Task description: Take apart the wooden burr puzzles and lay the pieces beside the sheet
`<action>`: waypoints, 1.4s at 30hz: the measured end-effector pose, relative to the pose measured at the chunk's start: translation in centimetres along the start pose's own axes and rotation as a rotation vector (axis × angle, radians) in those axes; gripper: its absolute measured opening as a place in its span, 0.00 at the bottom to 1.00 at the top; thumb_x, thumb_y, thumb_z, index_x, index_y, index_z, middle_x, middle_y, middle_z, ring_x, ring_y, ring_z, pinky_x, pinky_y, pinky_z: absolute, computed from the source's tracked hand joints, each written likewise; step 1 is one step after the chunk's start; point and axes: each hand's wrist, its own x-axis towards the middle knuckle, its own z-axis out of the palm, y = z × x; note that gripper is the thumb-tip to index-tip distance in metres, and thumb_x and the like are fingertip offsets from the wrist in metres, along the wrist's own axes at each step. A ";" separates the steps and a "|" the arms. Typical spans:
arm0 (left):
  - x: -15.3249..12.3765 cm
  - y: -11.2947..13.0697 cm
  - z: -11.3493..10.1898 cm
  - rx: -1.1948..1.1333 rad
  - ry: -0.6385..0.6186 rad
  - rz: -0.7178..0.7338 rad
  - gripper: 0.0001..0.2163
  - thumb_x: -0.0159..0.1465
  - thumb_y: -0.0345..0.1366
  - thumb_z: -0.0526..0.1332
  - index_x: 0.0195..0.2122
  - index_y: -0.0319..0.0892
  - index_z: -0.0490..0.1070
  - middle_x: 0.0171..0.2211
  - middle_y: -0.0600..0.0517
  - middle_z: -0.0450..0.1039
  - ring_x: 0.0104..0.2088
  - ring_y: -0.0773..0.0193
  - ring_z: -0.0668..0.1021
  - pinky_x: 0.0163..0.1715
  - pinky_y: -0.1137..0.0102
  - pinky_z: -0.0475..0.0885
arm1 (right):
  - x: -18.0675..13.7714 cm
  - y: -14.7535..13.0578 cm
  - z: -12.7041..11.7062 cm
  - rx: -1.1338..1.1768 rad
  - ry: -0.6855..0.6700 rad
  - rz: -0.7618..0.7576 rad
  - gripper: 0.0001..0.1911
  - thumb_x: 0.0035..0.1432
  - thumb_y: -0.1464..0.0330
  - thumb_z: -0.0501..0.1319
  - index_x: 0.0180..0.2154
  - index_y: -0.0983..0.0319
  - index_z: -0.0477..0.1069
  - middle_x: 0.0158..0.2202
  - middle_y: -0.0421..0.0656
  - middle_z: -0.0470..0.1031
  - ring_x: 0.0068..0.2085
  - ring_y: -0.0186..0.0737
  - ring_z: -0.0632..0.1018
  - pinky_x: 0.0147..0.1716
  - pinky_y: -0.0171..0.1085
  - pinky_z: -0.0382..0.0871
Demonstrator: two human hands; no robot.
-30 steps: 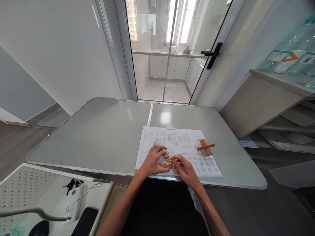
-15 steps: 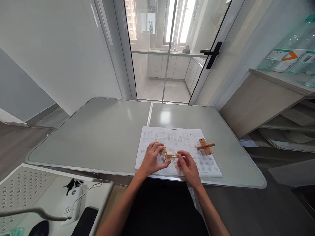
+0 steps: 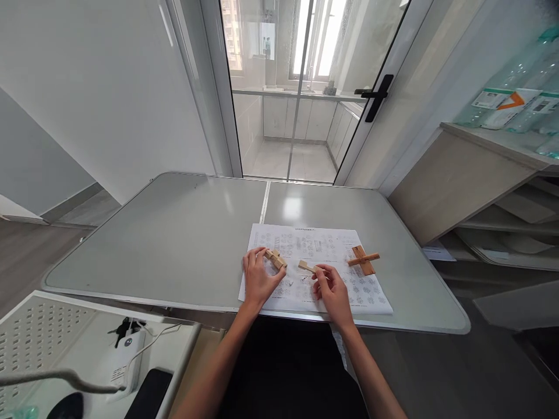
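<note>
My left hand (image 3: 261,278) grips a small cluster of light wooden puzzle pieces (image 3: 276,259) between thumb and fingers, over the left part of a printed sheet (image 3: 314,244). A single notched wooden puzzle piece (image 3: 307,266) is pinched in my right hand (image 3: 332,291), pointing left toward the cluster, with a gap between them. Its right end is hidden by my fingers. To the right, two darker reddish-brown wooden pieces (image 3: 363,260) lie crossed on the sheet's edge. Rows of small diagrams cover the sheet, too fine to read.
The grey table (image 3: 183,233) has a seam down its middle. At the lower left, a white tray (image 3: 174,331) bears a power strip (image 3: 128,358), keys and a black phone (image 3: 149,394). Plastic bottles (image 3: 502,105) stand on a shelf at right; a glass door (image 3: 301,128) lies beyond the table.
My hands have come apart. The cluster has shifted left and up with my left hand, and the notched piece in my right hand is now separate from it.
</note>
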 end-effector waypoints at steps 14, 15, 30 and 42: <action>-0.3 -0.4 0.8 0.102 -0.038 0.006 0.25 0.51 0.37 0.73 0.49 0.47 0.70 0.55 0.42 0.71 0.59 0.36 0.69 0.58 0.42 0.67 | 3.3 -0.5 3.5 -0.404 -0.001 -0.148 0.20 0.68 0.49 0.58 0.45 0.58 0.72 0.42 0.48 0.82 0.30 0.45 0.81 0.31 0.41 0.72; -0.3 -0.4 0.8 0.105 -0.045 0.008 0.24 0.52 0.37 0.73 0.50 0.47 0.70 0.55 0.42 0.71 0.59 0.36 0.69 0.58 0.42 0.66 | 3.5 -0.4 3.8 -0.442 -0.001 -0.165 0.19 0.69 0.50 0.57 0.45 0.58 0.72 0.43 0.47 0.82 0.31 0.45 0.81 0.33 0.41 0.72; -0.1 -0.3 0.6 0.067 -0.166 0.091 0.36 0.57 0.43 0.73 0.65 0.49 0.61 0.60 0.45 0.70 0.61 0.42 0.69 0.62 0.49 0.65 | 2.8 -0.6 2.8 -0.316 -0.166 -0.191 0.19 0.68 0.55 0.59 0.51 0.60 0.75 0.50 0.50 0.81 0.35 0.45 0.82 0.36 0.42 0.75; 1.1 0.0 2.0 0.130 -0.278 0.116 0.35 0.61 0.47 0.72 0.66 0.47 0.60 0.59 0.45 0.72 0.59 0.45 0.70 0.57 0.52 0.66 | 0.2 0.4 -0.1 -0.287 -0.058 -0.067 0.19 0.68 0.51 0.58 0.46 0.59 0.76 0.30 0.43 0.80 0.31 0.44 0.78 0.34 0.39 0.71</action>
